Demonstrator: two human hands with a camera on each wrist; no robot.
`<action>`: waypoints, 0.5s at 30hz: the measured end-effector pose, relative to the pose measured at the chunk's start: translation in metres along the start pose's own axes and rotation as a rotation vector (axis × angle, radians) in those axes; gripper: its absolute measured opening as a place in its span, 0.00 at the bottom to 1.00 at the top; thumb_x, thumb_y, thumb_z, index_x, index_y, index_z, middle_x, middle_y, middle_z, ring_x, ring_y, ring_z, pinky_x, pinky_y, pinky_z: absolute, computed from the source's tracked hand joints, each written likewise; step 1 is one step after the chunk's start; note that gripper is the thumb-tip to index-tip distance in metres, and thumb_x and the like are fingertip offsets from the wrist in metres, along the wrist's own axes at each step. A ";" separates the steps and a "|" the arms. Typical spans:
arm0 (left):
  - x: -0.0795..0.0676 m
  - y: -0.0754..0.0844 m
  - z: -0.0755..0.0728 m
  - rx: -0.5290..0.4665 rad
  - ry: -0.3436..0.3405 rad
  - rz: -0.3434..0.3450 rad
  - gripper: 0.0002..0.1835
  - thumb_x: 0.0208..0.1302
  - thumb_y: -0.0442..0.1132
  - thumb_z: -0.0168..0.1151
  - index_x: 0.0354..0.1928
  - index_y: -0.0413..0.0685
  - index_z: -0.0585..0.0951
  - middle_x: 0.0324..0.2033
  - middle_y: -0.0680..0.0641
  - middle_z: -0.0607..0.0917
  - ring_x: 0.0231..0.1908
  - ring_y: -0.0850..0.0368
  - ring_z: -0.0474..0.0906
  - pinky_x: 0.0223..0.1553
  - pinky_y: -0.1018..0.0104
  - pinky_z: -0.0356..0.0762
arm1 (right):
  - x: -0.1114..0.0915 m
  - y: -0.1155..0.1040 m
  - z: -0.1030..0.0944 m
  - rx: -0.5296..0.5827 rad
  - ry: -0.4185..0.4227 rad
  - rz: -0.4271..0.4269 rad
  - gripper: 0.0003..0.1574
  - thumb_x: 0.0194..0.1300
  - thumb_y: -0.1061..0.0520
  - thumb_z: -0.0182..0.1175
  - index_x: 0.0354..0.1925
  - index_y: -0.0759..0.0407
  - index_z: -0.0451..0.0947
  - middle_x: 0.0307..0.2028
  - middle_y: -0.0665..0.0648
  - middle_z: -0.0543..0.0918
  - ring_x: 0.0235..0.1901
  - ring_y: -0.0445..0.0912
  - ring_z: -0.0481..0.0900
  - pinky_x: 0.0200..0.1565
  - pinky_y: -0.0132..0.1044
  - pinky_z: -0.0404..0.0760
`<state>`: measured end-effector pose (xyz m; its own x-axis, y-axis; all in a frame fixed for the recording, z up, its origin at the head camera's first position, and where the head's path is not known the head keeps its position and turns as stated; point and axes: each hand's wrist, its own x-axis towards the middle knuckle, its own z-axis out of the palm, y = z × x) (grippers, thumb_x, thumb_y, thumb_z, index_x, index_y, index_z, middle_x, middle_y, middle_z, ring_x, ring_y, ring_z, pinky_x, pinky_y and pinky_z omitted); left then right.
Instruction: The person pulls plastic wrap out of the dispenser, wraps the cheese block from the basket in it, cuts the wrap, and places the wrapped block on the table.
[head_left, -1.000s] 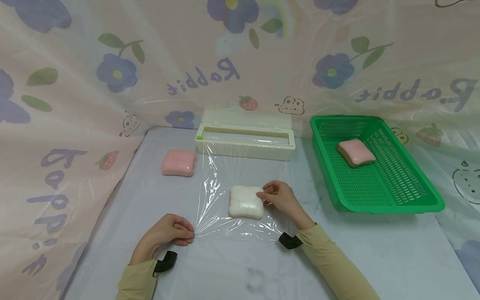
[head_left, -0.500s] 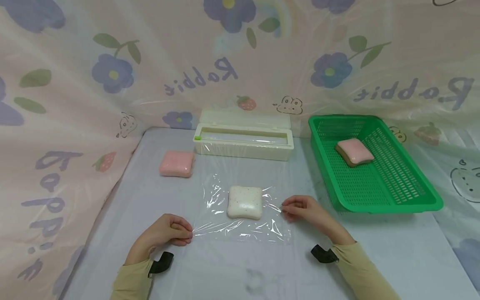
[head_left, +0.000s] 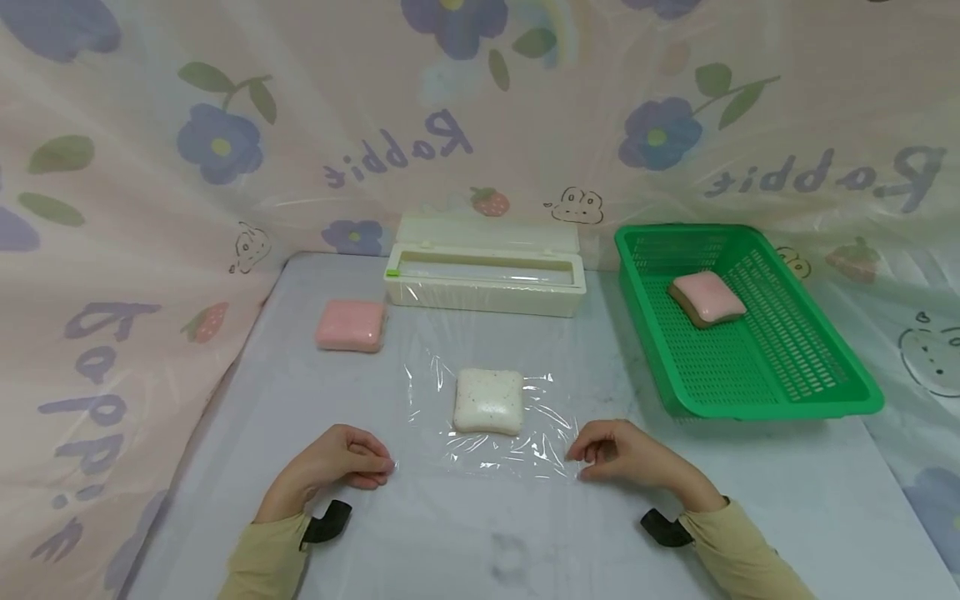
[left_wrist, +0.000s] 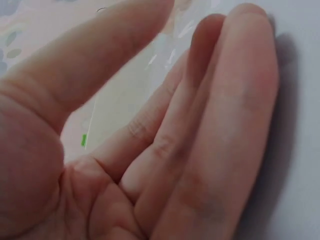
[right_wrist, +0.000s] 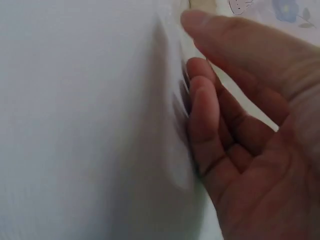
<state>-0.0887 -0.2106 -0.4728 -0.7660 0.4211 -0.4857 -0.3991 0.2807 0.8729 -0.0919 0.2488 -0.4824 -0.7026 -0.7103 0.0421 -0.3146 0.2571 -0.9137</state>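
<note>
A: Start with the head view. Where's the white block [head_left: 488, 402]?

B: On the clear film [head_left: 542, 417], which lies wrinkled over the table [head_left: 450, 542]. The block is between the two hands and a little farther back than they are.

A: And the hands?

B: The left hand [head_left: 333, 458] is at the film's near left corner, the right hand [head_left: 633, 457] at its near right corner — fingers bent on both. I can't tell from here whether either grip has caught the film.

A: What's around them?

B: A pink block [head_left: 350, 326] sits on the table, back and to the left. Behind the film is a long cream box [head_left: 487, 298], lid up. On the right, a green basket [head_left: 795, 412] holds a pink and brown block [head_left: 708, 298].

A: Now the left wrist view?

B: Mostly palm. The thumb stands apart from the loosely bent fingers [left_wrist: 240, 100], with shiny film beyond; the thumb's tip is cut off, so that grip remains unclear.

A: And the right wrist view?

B: The thumb [right_wrist: 250, 45] reaches over curled fingers — a cloudy strip runs beside their tips, too blurred to settle whether that grip pinches anything.
</note>
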 end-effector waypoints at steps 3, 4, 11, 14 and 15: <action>0.001 0.004 0.005 0.039 0.031 -0.022 0.15 0.53 0.39 0.73 0.35 0.32 0.82 0.27 0.41 0.85 0.26 0.54 0.84 0.32 0.60 0.85 | 0.001 0.002 0.002 -0.052 -0.010 -0.052 0.13 0.54 0.60 0.72 0.40 0.57 0.83 0.35 0.56 0.82 0.30 0.50 0.75 0.27 0.32 0.78; 0.002 0.004 0.006 0.052 0.039 -0.029 0.16 0.54 0.40 0.73 0.34 0.32 0.82 0.26 0.41 0.85 0.25 0.54 0.83 0.31 0.61 0.85 | 0.001 0.002 0.003 -0.067 -0.014 -0.058 0.13 0.53 0.59 0.72 0.39 0.56 0.83 0.34 0.55 0.81 0.29 0.49 0.75 0.26 0.31 0.78; 0.004 0.001 0.008 0.051 0.011 -0.030 0.14 0.59 0.39 0.68 0.35 0.31 0.82 0.25 0.42 0.85 0.25 0.54 0.84 0.30 0.61 0.85 | 0.003 0.001 0.008 -0.159 -0.019 -0.029 0.08 0.54 0.59 0.72 0.34 0.51 0.84 0.32 0.52 0.79 0.29 0.46 0.73 0.27 0.28 0.75; 0.005 -0.001 0.006 0.019 -0.018 -0.007 0.11 0.61 0.34 0.66 0.38 0.28 0.81 0.27 0.41 0.85 0.26 0.54 0.84 0.31 0.61 0.85 | 0.003 0.000 0.011 -0.196 -0.003 -0.014 0.07 0.56 0.61 0.70 0.31 0.49 0.84 0.31 0.50 0.78 0.29 0.43 0.73 0.28 0.27 0.75; 0.005 -0.001 0.006 0.011 -0.025 0.000 0.11 0.61 0.33 0.65 0.38 0.28 0.81 0.28 0.40 0.85 0.27 0.54 0.84 0.31 0.61 0.85 | 0.004 -0.001 0.011 -0.205 0.002 -0.014 0.07 0.57 0.61 0.70 0.31 0.49 0.84 0.31 0.49 0.78 0.29 0.43 0.73 0.28 0.27 0.76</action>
<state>-0.0886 -0.2039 -0.4763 -0.7528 0.4428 -0.4871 -0.3936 0.2903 0.8722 -0.0871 0.2388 -0.4859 -0.6986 -0.7134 0.0551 -0.4476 0.3756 -0.8115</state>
